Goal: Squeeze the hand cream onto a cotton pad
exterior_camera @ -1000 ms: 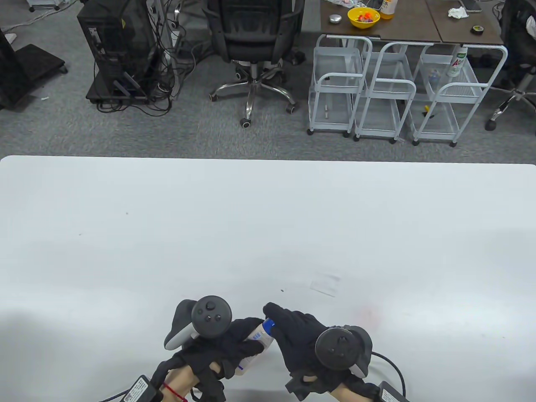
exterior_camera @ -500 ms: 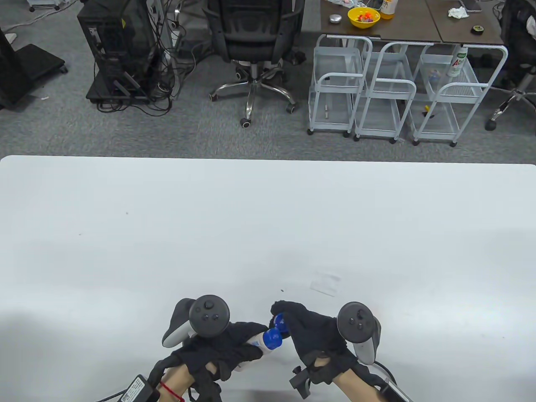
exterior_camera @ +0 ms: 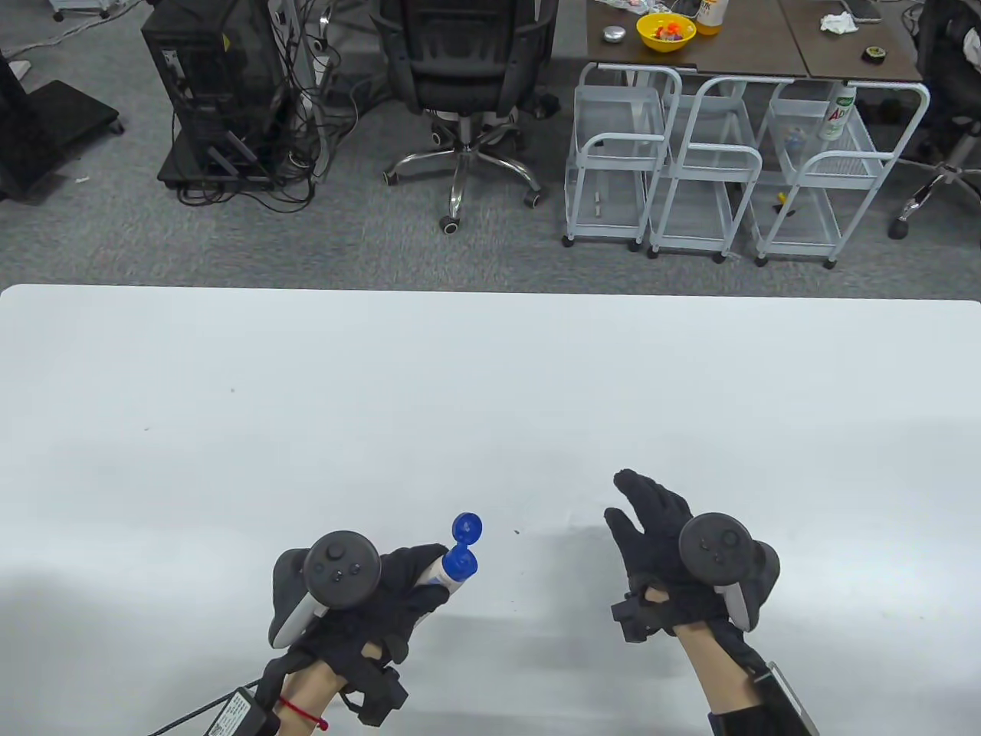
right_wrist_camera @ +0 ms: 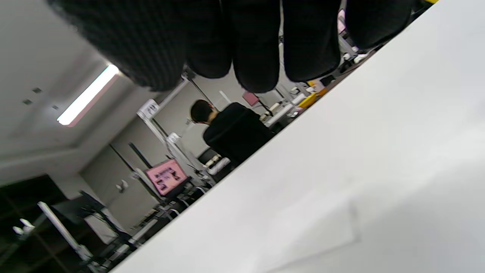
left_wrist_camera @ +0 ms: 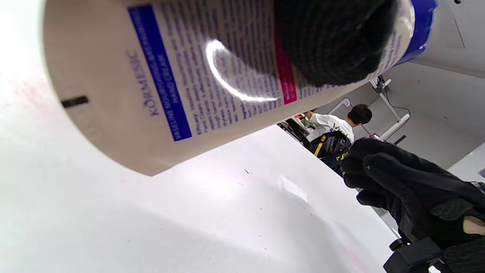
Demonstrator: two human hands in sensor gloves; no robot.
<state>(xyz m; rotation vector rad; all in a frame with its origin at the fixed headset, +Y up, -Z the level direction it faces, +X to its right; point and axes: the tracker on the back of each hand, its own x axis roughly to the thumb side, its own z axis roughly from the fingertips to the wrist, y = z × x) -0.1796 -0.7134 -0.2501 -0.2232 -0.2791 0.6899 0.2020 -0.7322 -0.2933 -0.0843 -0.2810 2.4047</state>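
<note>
My left hand (exterior_camera: 418,583) grips a beige hand cream tube (exterior_camera: 447,573) with its blue nozzle end pointing away from me. Its blue flip cap (exterior_camera: 467,527) stands open. The tube fills the top of the left wrist view (left_wrist_camera: 182,76), with a gloved finger (left_wrist_camera: 333,41) across it. A thin white cotton pad (left_wrist_camera: 293,188) lies flat on the white table (exterior_camera: 490,383), faint in the right wrist view (right_wrist_camera: 314,227). My right hand (exterior_camera: 640,510) is open and empty, hovering right of the tube by the pad. Its fingers (right_wrist_camera: 257,45) hang free.
The pad is hard to make out in the table view, near my right thumb. Beyond the table's far edge stand an office chair (exterior_camera: 460,84), a computer tower (exterior_camera: 218,92) and white wire carts (exterior_camera: 713,169).
My right hand flipped the blue cap open, let go and moved right and away, opening. My left hand shifted slightly left and turned the tube so the nozzle points farther away.
</note>
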